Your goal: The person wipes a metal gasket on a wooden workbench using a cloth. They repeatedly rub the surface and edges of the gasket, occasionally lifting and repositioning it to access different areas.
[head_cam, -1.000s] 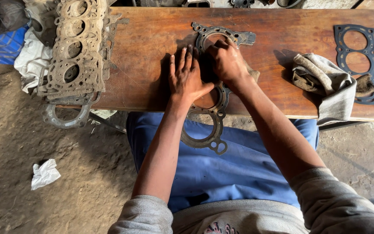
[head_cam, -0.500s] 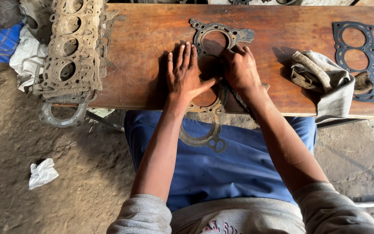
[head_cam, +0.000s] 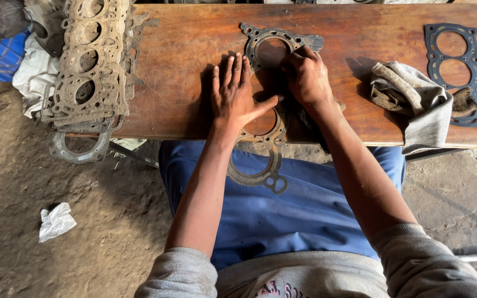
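The left hand [head_cam: 237, 94] lies flat with its fingers spread, its grip wide and holding nothing, pressing down a rusty head gasket [head_cam: 269, 44] that runs lengthwise across the wooden desk [head_cam: 183, 60] and hangs off the near edge over the person's blue lap. The right hand [head_cam: 307, 77] is curled with its fingers bent on the same gasket just beside the left, though whether its grip pinches anything I cannot tell. A stack of worn gaskets [head_cam: 89, 66] sits at the desk's left end, a grey rag [head_cam: 415, 105] lies to the right, and a dark gasket [head_cam: 462, 72] rests beyond it.
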